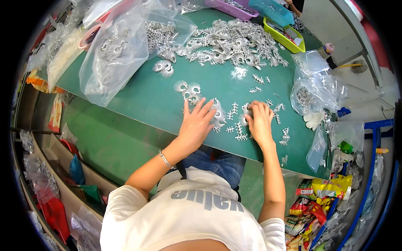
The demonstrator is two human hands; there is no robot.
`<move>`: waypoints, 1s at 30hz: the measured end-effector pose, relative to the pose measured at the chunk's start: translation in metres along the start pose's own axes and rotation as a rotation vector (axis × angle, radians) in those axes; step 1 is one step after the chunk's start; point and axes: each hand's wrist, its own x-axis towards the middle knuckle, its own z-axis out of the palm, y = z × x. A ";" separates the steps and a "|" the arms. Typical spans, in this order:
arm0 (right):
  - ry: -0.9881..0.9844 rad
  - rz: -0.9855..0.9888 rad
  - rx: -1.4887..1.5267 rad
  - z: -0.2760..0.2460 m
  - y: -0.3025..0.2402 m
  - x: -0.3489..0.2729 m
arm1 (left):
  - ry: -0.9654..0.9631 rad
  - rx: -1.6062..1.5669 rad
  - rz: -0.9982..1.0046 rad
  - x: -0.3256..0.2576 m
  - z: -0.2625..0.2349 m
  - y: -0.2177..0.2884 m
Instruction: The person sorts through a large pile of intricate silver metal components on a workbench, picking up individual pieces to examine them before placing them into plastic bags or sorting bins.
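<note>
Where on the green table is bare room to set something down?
Bare green table lies between the big clear bag and the left hand, and mid-table below the silver pile. It is crowded around the right hand and at the far edge.

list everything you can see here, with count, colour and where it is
green work table: one, green, centre, tilted across the view
silver fan-shaped metal pieces: many, silver, in a heap at the far end and loose by the hands
silver branch-shaped metal pieces: several, silver, near the right hand
clear plastic bags: several, clear, left and right table edges, some holding silver parts
yellow-green plastic tray: one, far right corner
purple plastic tray: one, far edge
blue plastic basket: one, far edge
colourful packets: several, yellow and red, floor at lower right
silver bracelet: one, left wrist
left hand: flat, fingers spread on fan pieces
right hand: fingers curled on the pieces
</note>
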 end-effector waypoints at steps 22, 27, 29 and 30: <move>0.127 0.554 0.238 -0.032 0.052 -0.029 | -0.014 -0.541 -0.106 0.046 0.012 -0.018; 0.000 0.044 -0.049 -0.017 0.022 -0.003 | -0.044 -1.339 -0.539 0.055 0.014 -0.026; -0.022 0.083 -0.040 -0.004 0.024 0.001 | -0.088 -1.835 -0.775 0.059 0.001 -0.030; -0.024 0.103 -0.008 -0.006 0.028 0.002 | -0.076 -1.939 -0.843 0.058 -0.003 -0.029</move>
